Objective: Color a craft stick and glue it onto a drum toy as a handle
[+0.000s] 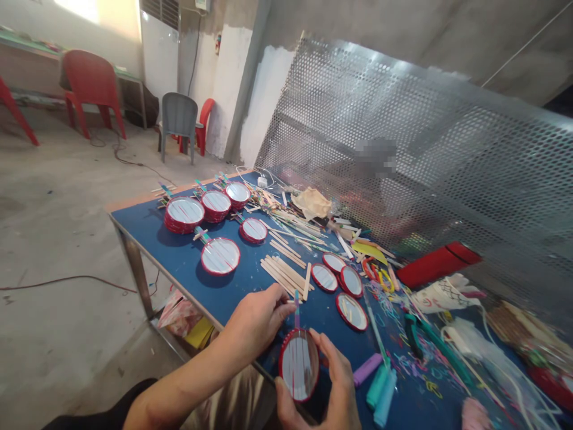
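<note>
A small toy banjo (299, 365) with a red rim, pale round face, thin strings and a painted stick neck is held upright at the table's near edge. My right hand (333, 376) grips its round body between thumb and fingers. At the top of the neck, my left hand (262, 316) is closed in a pinch; a small pale bit shows by its fingertips, too small to name. Just beyond lie plain craft sticks (286, 275) in a row. To their right are several red-rimmed discs (351, 312) without necks.
Finished-looking toy banjos (220, 257) stand at the table's left, some in stacks. Markers (378, 385), green-handled pliers (441, 346), loose rubber bands (403, 364) and a red cylinder (439, 263) lie rightward. A perforated metal panel (403, 119) rises behind the table.
</note>
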Demonstrator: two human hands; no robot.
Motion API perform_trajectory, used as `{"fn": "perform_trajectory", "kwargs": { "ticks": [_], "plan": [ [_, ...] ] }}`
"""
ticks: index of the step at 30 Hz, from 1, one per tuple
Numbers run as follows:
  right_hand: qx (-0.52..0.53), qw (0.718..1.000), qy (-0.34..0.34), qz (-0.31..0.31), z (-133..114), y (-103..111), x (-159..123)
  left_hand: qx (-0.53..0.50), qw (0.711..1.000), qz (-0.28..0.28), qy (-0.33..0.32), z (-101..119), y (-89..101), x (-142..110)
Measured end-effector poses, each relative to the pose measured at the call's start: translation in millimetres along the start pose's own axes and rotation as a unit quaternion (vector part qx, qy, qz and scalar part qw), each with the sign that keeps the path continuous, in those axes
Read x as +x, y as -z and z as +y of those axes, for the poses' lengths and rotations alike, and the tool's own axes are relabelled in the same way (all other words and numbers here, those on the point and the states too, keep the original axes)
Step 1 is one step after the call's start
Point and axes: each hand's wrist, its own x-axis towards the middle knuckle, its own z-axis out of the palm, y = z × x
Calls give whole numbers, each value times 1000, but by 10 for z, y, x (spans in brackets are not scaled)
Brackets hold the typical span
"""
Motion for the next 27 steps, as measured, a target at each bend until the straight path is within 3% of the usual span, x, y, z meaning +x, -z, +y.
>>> {"fn": "perform_trajectory", "kwargs": {
  "ticks": [27],
  "plan": [
    [7,1000,9,0,21,-1,-1,20,999,7,-39,-61,-26,-12]
  ]
}}
